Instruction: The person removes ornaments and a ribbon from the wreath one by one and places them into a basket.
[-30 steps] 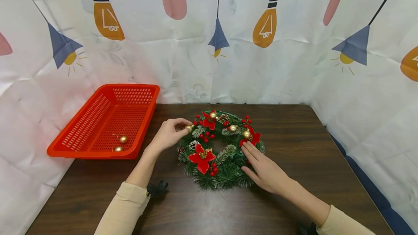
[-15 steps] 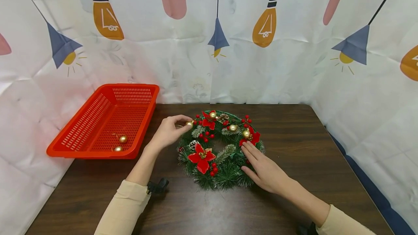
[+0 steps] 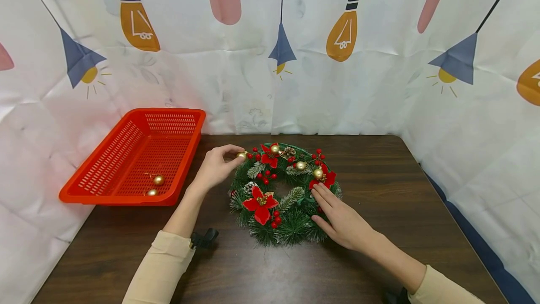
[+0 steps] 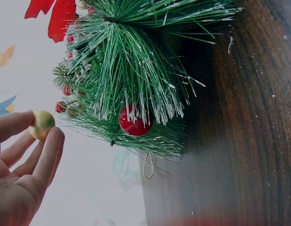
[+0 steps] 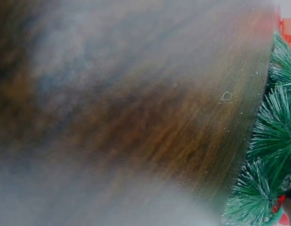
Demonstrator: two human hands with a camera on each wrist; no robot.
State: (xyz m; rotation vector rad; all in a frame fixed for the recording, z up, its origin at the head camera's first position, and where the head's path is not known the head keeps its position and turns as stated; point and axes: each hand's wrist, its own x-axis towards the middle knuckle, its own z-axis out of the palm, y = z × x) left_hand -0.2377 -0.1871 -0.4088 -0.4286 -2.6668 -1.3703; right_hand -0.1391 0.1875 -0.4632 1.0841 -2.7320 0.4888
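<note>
A green Christmas wreath point(image 3: 291, 233) with red poinsettias, berries, pinecones and several gold balls lies on the table. At its upper left edge, my left hand point(image 3: 215, 168) pinches a small gold ball ornament point(image 4: 42, 124) between thumb and fingertips. The left wrist view shows that ball beside the pine needles, near small red berries. My right hand point(image 3: 343, 222) rests with straight fingers on the wreath's right side, by a red poinsettia point(image 3: 324, 178). In the right wrist view the hand is mostly out of sight.
To the left stands a red plastic basket point(image 3: 191, 154), holding two gold balls point(image 3: 158, 180) with thin loops. The dark wooden table point(image 3: 379, 177) reaches back to a white curtain point(image 3: 249, 93) printed with lamps.
My left hand has shifted slightly up and left with the gold ball, after a small move at the wreath's edge. The right hand has stayed in place.
</note>
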